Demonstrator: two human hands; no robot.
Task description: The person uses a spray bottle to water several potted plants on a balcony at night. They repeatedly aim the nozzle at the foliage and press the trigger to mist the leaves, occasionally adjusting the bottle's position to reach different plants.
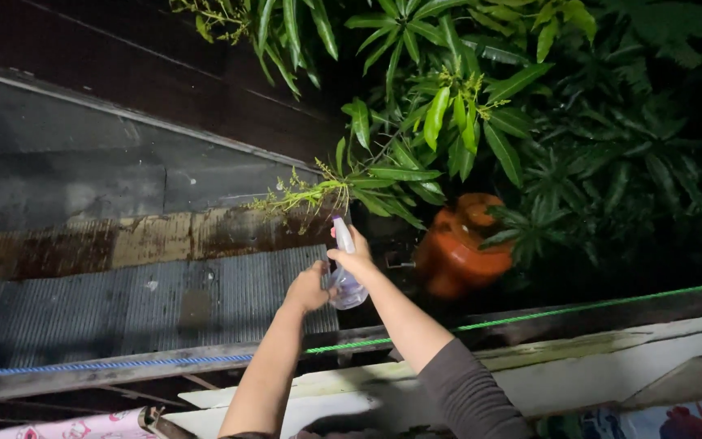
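Observation:
Both my arms reach out over a ledge. My right hand [354,258] grips the neck of a clear plastic spray bottle [344,280], its white nozzle pointing up toward the leaves. Under the bottle, my left hand [308,289] cups its base from the left. A leafy green plant [440,122] with long narrow leaves and small flower sprigs hangs just beyond the nozzle. An orange pot [461,248] sits below the foliage, right of the bottle.
A corrugated metal roof [123,301] lies below at the left, with a rusty strip along its upper edge. A blue-and-green rope [530,317] runs across in front of a weathered wooden rail [595,341]. Dark foliage fills the right side.

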